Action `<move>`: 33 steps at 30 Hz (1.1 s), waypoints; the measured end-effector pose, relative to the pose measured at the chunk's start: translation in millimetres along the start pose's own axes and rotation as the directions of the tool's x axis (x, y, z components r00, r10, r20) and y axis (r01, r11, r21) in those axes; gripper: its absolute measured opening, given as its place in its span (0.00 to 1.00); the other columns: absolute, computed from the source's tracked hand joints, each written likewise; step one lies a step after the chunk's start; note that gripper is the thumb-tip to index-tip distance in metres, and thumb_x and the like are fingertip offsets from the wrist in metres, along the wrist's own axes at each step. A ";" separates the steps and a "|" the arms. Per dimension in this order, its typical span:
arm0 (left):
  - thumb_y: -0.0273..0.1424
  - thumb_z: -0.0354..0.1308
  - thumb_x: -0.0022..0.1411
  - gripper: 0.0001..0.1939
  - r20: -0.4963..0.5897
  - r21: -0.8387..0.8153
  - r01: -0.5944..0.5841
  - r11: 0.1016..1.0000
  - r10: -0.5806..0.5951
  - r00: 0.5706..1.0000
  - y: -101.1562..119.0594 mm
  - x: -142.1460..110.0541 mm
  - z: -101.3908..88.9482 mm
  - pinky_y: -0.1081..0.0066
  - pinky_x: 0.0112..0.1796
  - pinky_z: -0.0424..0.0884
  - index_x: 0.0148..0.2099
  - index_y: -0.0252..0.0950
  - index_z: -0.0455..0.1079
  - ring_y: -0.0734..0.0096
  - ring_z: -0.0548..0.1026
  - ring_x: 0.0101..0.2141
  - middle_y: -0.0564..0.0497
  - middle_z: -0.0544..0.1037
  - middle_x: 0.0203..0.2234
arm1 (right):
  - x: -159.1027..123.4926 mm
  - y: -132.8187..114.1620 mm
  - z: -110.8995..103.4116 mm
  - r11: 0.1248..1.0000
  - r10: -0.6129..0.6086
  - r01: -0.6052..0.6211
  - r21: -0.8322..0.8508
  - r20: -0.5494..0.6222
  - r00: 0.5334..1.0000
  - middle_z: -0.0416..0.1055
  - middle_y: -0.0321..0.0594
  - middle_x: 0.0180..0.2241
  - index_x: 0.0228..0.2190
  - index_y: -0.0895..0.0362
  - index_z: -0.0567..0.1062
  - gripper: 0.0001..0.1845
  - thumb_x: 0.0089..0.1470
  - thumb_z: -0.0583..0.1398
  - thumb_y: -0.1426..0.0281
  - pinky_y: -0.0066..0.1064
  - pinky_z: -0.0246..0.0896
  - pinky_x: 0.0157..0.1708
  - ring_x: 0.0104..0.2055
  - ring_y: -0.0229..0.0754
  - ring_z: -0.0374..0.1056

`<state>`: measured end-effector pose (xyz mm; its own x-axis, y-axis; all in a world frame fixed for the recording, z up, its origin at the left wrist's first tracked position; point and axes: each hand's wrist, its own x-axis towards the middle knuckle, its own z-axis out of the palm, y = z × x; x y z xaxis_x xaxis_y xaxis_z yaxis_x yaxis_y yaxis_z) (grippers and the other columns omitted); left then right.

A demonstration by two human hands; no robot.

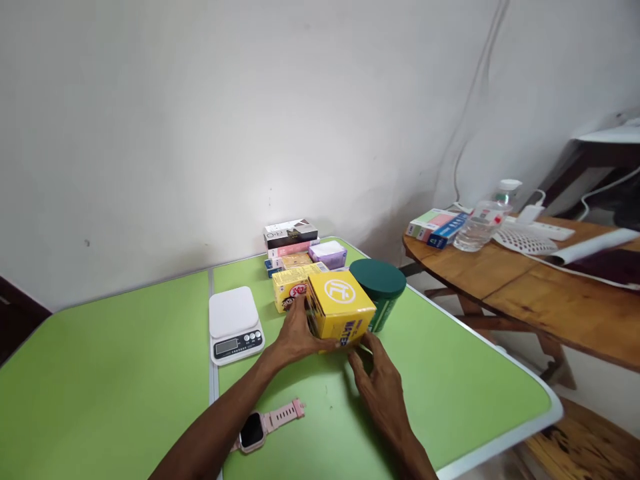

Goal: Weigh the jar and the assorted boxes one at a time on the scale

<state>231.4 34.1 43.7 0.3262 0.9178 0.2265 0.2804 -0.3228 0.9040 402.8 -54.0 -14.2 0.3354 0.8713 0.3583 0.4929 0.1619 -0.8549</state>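
Note:
A yellow box (345,297) with a white round logo on top is tilted above the green table, in front of a dark green lidded canister (379,280). My left hand (299,333) grips its left side, the thumb lying along the lower front. At the lower right corner, the curved fingers of my right hand (377,377) hold the box from beneath; some fingertips are hidden. Behind my left hand stands another yellow box (293,283) with a red mark. Left of it lies a white kitchen scale (234,312). A pink smartwatch (253,432) rests by my left forearm.
Against the wall are a stack of boxes (291,233) and a purple-and-white box (329,253). A metal-edged seam crosses the green table (125,373). To the right, a wooden table (470,280) bears a plastic bottle (483,223), flat boxes (436,225) and cables.

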 end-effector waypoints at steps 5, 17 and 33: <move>0.36 0.80 0.36 0.60 -0.053 0.089 -0.061 0.994 0.065 0.996 24.1 -34.7 -31.4 0.43 0.62 0.66 0.69 0.41 0.56 0.40 0.68 0.62 0.39 0.69 0.62 | -14.9 -28.6 0.4 0.996 -0.086 0.084 0.039 0.048 0.995 0.78 0.49 0.48 0.50 0.52 0.72 0.18 0.63 0.58 0.56 0.41 0.77 0.39 0.46 0.53 0.78; 0.34 0.76 0.45 0.45 -0.278 0.151 0.026 0.988 0.018 0.961 11.5 -66.8 -190.3 0.50 0.54 0.76 0.64 0.40 0.62 0.48 0.74 0.56 0.40 0.73 0.59 | 27.0 -118.9 136.2 0.891 -0.448 0.419 0.176 0.193 0.873 0.79 0.50 0.43 0.48 0.54 0.73 0.15 0.69 0.55 0.59 0.42 0.75 0.44 0.44 0.51 0.77; 0.45 0.78 0.43 0.61 -0.296 0.062 0.125 0.990 -0.102 0.950 -31.1 -82.9 -216.1 0.43 0.64 0.63 0.73 0.40 0.53 0.40 0.63 0.67 0.34 0.62 0.68 | 25.5 -85.6 156.2 0.913 -0.401 0.364 0.183 0.242 0.884 0.77 0.54 0.53 0.55 0.57 0.73 0.22 0.67 0.56 0.57 0.44 0.75 0.47 0.53 0.53 0.75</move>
<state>0.5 18.1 75.1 0.0138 0.9729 0.2308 0.3747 -0.2190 0.9009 243.8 26.7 9.5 -0.0954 0.8172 0.5684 0.4255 0.5497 -0.7189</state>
